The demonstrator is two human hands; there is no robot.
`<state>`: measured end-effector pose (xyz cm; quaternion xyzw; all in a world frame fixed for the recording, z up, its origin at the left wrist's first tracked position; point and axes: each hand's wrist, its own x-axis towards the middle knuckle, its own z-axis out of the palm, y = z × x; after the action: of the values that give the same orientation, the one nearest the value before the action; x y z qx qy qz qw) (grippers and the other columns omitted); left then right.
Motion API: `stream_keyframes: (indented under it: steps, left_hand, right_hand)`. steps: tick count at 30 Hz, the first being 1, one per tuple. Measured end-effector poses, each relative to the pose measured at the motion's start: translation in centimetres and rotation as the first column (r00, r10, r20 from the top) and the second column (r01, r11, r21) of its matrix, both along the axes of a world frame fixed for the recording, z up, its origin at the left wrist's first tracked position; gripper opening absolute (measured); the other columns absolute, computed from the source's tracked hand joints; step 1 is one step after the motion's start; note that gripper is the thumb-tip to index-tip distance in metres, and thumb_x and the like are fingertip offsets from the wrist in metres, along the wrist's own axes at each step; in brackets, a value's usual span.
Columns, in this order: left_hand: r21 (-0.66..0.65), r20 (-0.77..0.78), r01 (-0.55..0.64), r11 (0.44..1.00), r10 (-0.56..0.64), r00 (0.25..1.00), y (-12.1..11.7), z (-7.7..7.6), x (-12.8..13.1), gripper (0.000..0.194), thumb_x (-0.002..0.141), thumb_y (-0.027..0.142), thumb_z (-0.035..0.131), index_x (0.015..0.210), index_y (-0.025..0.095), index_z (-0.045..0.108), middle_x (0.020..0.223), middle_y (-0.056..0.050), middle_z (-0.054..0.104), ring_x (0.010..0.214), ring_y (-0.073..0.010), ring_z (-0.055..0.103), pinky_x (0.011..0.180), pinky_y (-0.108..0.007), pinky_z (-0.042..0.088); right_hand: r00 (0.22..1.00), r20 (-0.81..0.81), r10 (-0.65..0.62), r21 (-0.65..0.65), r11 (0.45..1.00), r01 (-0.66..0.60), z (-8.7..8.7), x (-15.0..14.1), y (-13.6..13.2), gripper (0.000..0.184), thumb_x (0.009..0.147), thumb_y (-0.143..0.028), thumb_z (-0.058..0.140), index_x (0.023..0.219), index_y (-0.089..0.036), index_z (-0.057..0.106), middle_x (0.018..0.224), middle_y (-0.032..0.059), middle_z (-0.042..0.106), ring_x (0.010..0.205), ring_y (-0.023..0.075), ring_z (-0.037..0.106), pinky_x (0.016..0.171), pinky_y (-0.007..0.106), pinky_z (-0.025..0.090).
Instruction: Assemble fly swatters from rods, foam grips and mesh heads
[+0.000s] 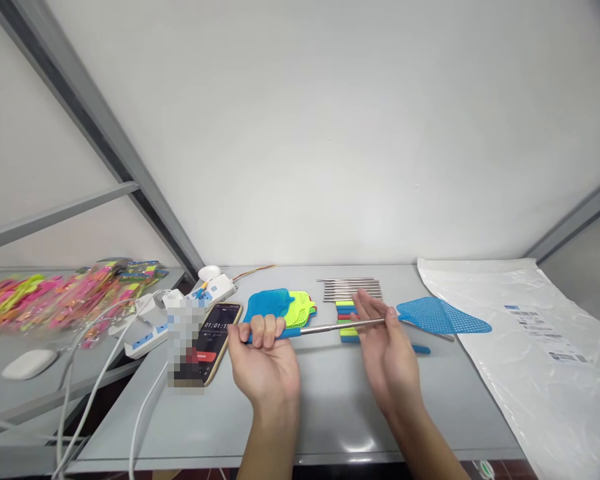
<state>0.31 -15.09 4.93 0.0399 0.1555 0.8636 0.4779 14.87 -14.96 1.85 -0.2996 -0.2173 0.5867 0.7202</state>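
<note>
My left hand (pixel 267 363) is closed around the blue grip (pixel 293 333) of a telescopic fly swatter handle. Its metal rod (pixel 337 326) runs rightward to my right hand (pixel 393 357), whose thumb presses on the far end while the other fingers stretch out. Just beyond that thumb lies a blue mesh swatter head (pixel 443 315); whether it joins the rod is hidden. Behind my right hand are a row of bare metal rods (pixel 350 288) and several coloured grips (pixel 349 331). Blue and yellow swatter heads (pixel 267 305) are stacked behind my left hand.
A phone (pixel 220 333) showing a running timer lies at the left, near a power strip (pixel 150 339) with white cables (pixel 97 373). Bagged colourful items (pixel 80 300) cover the left-hand surface. A white plastic mailer bag (pixel 525 373) spreads over the right side of the grey table (pixel 335 427).
</note>
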Motion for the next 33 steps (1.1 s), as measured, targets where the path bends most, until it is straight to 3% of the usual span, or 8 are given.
stream_keyframes:
  steps: [4, 8, 12, 16, 18, 22, 30, 33]
  left_hand:
    - [0.03, -0.005, 0.013, 0.999, -0.013, 1.0, -0.4, 0.4, -2.6, 0.03, 0.094, 0.02, 0.037, 0.065, 0.019, 0.028, 0.052, 0.008, 0.024, 0.043, -0.0068, 0.027, 0.047, -0.021, 0.031]
    - [0.112, -0.056, 0.017, 0.994, -0.011, 0.998, -1.0, 0.0, -7.5, 0.027, 0.091, 0.017, 0.037, 0.065, 0.02, 0.028, 0.052, 0.008, 0.021, 0.042, -0.0071, 0.025, 0.046, -0.021, 0.032]
    - [0.128, -0.111, 0.058, 0.99, -0.043, 0.993, -1.2, -0.2, -9.6, 0.027, 0.092, 0.018, 0.037, 0.066, 0.02, 0.029, 0.052, 0.008, 0.022, 0.041, -0.0072, 0.026, 0.045, -0.021, 0.033]
    - [0.084, -0.051, 0.077, 0.994, -0.073, 0.996, -0.1, -0.2, -8.5, 0.031, 0.097, 0.022, 0.031, 0.067, 0.019, 0.031, 0.052, 0.008, 0.023, 0.041, -0.0065, 0.027, 0.045, -0.021, 0.033]
    - [0.067, -0.038, 0.045, 0.997, -0.042, 0.998, 0.5, 0.0, -7.8, 0.033, 0.098, 0.025, 0.028, 0.066, 0.019, 0.031, 0.051, 0.008, 0.023, 0.04, -0.0062, 0.026, 0.044, -0.02, 0.032]
    - [0.038, -0.085, 0.01, 0.999, -0.007, 0.996, 1.1, 0.9, -6.9, 0.036, 0.099, 0.03, 0.029, 0.065, 0.019, 0.031, 0.05, 0.008, 0.022, 0.039, -0.0065, 0.024, 0.043, -0.021, 0.03]
    - [-0.015, -0.152, 0.054, 0.998, -0.056, 0.987, 1.7, 1.4, -2.5, 0.036, 0.097, 0.035, 0.041, 0.066, 0.019, 0.031, 0.052, 0.009, 0.018, 0.04, -0.0062, 0.019, 0.044, -0.021, 0.026]
    - [-0.033, -0.17, 0.033, 0.999, -0.038, 0.985, 1.5, 1.5, -0.1, 0.035, 0.096, 0.035, 0.044, 0.067, 0.02, 0.033, 0.054, 0.009, 0.019, 0.042, -0.0063, 0.021, 0.046, -0.021, 0.028]
  right_hand:
    - [0.98, -0.004, 0.2, -0.038, 0.979, -0.2, -0.3, 0.2, -1.6, 0.033, 0.086, -0.049, 0.058, 0.109, -0.027, 0.066, 0.13, 0.0071, 0.06, 0.123, 0.0265, 0.052, 0.105, 0.049, 0.035]
    - [0.877, 0.033, 0.479, -0.13, 0.872, -0.472, -2.3, 4.4, -2.6, 0.043, 0.075, -0.042, 0.073, 0.111, -0.02, 0.066, 0.126, 0.0155, 0.061, 0.116, 0.0327, 0.058, 0.1, 0.054, 0.038]
    - [0.926, 0.376, 0.039, 0.028, 0.998, -0.053, -3.0, 9.0, -2.0, 0.09, 0.05, -0.018, 0.089, 0.128, -0.042, 0.051, 0.144, 0.002, 0.046, 0.126, 0.0299, 0.048, 0.099, 0.051, 0.042]
    - [0.571, 0.813, -0.117, 0.251, 0.954, -0.162, -2.1, 9.8, -0.9, 0.038, 0.069, -0.017, 0.076, 0.103, -0.034, 0.072, 0.124, 0.0003, 0.064, 0.127, 0.0267, 0.048, 0.113, 0.05, 0.023]
    - [0.471, 0.868, -0.159, 0.3, 0.922, -0.243, -1.9, 9.3, -0.7, 0.022, 0.08, -0.02, 0.065, 0.096, -0.032, 0.075, 0.104, 0.001, 0.073, 0.107, 0.0261, 0.063, 0.108, 0.051, 0.033]
    - [0.439, 0.886, -0.152, 0.277, 0.931, -0.238, -2.4, 8.8, -0.4, 0.02, 0.082, -0.023, 0.064, 0.094, -0.034, 0.075, 0.092, 0.0001, 0.075, 0.084, 0.0251, 0.07, 0.076, 0.041, 0.056]
    - [0.415, 0.905, -0.091, 0.218, 0.938, -0.271, -1.9, 6.8, -0.6, 0.01, 0.078, -0.028, 0.07, 0.084, -0.032, 0.077, 0.082, -0.002, 0.076, 0.074, 0.0228, 0.071, 0.07, 0.034, 0.058]
    - [0.429, 0.901, -0.066, 0.147, 0.976, -0.159, -1.2, 5.2, -0.9, 0.009, 0.077, -0.032, 0.069, 0.081, -0.03, 0.077, 0.082, -0.0017, 0.076, 0.076, 0.023, 0.071, 0.07, 0.033, 0.058]
